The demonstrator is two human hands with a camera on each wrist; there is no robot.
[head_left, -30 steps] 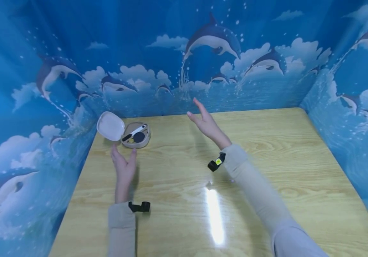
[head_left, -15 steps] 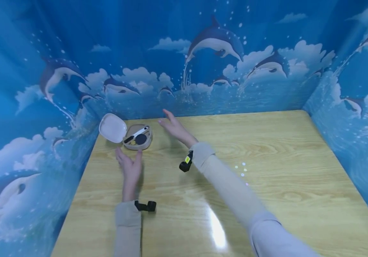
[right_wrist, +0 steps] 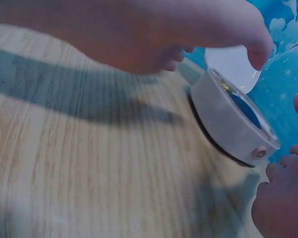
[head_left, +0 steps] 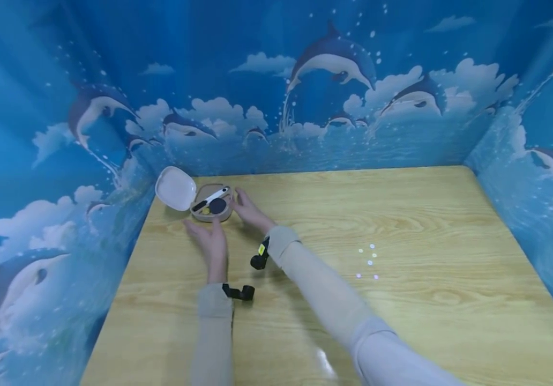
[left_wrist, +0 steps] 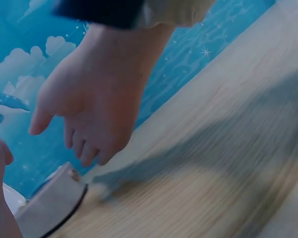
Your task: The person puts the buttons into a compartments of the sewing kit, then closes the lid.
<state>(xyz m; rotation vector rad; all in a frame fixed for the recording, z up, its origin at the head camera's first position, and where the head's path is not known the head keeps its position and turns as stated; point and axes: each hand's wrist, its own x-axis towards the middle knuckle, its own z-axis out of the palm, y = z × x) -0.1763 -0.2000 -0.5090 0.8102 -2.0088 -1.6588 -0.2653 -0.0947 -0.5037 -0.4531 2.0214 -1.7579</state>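
A small beige case [head_left: 201,217] stands at the back left of the table, its white lid [head_left: 175,188] folded open to the left. Inside it lie a slim white-and-black tool [head_left: 213,198], a dark round disc [head_left: 217,206] and something small and yellow [head_left: 206,211]. My left hand [head_left: 211,244] is right in front of the case, fingers loosely extended and thumb close to its front wall. From the right, my right hand [head_left: 252,212] reaches the case's side with relaxed fingers, thumb near the rim. The right wrist view shows the case wall [right_wrist: 223,119] between both hands.
Several small pale discs [head_left: 374,255] lie scattered on the wooden table [head_left: 426,225], right of my right forearm. A blue dolphin-print curtain [head_left: 257,145] closes off the back and sides, just behind the case.
My right hand has swept left from mid-table to the case's right side, uncovering the pale discs. My left hand has shifted slightly right, staying in front of the case.
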